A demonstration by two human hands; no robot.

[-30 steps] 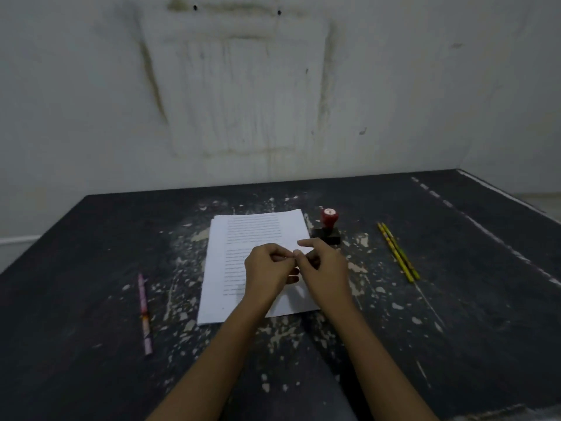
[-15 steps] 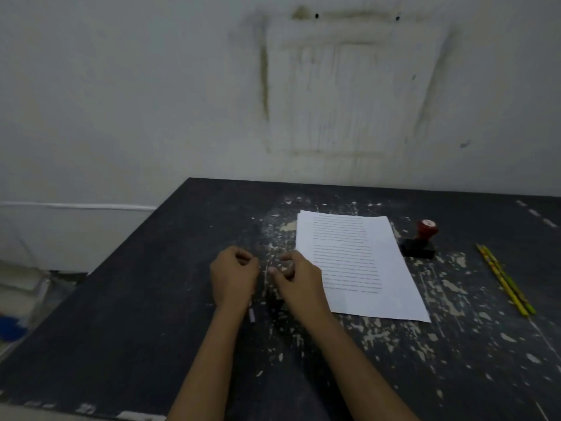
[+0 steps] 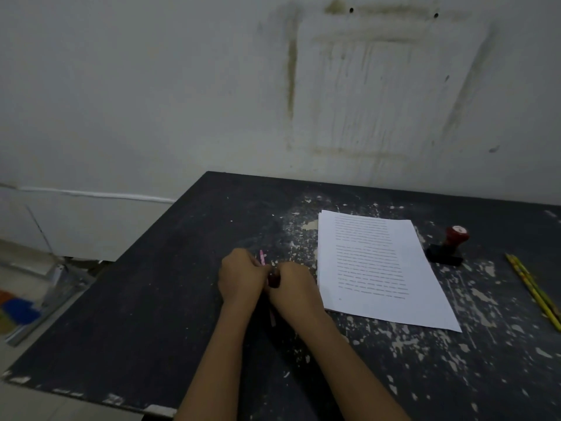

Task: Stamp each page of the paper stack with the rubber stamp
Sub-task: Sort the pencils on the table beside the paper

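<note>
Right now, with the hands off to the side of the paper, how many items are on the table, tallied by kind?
Paper stack: 1
Rubber stamp: 1
Yellow pencils: 2
Pink pencil, partly hidden: 1
Total: 5

On the table [image 3: 151, 314], the paper stack [image 3: 379, 268] lies toward the right, the rubber stamp [image 3: 449, 247] stands just beside its right edge, and two pencils [image 3: 534, 293] lie farther right. The left hand [image 3: 239, 275] and right hand [image 3: 296, 284] meet left of the stack, over a pen [image 3: 262, 257].
</note>
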